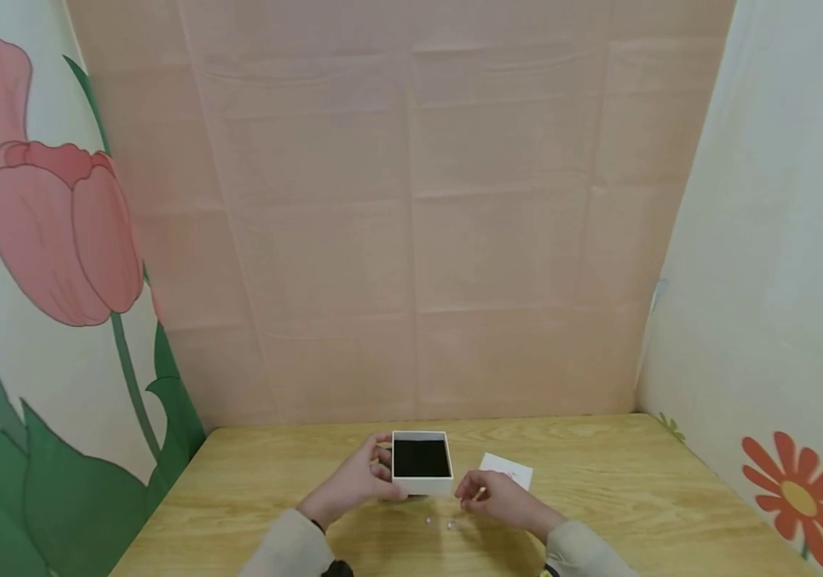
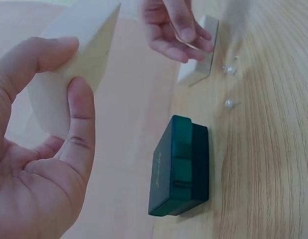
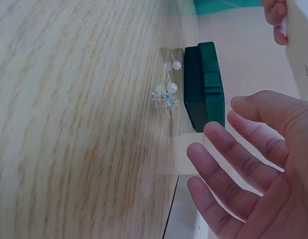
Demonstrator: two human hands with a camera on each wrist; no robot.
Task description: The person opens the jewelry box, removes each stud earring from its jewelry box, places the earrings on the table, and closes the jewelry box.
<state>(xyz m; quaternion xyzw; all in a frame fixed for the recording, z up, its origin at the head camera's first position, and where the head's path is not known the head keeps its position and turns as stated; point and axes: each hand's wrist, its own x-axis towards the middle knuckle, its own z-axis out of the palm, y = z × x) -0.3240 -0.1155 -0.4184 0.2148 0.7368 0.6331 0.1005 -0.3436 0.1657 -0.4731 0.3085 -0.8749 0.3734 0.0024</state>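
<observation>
My left hand (image 1: 353, 481) grips a small white box (image 1: 421, 486) by its left side, thumb at the near edge. The box is held above the table, tilted so its black lining shows in the head view. My right hand (image 1: 503, 501) hovers to the right of it, fingers loosely bent and apart, holding nothing in the right wrist view. Two pearl earrings (image 2: 229, 103) lie on the wood near me; one bears a pale blue starfish (image 3: 167, 97). A dark green box with a bow (image 2: 176, 174) sits on the table, mostly hidden by the white box in the head view.
A white lid-like box piece (image 1: 512, 467) with faint lettering lies behind my right hand. The wooden table (image 1: 267, 481) reaches back to a pinkish-tan cloth (image 1: 411, 240). Walls painted with flowers stand to the left and right.
</observation>
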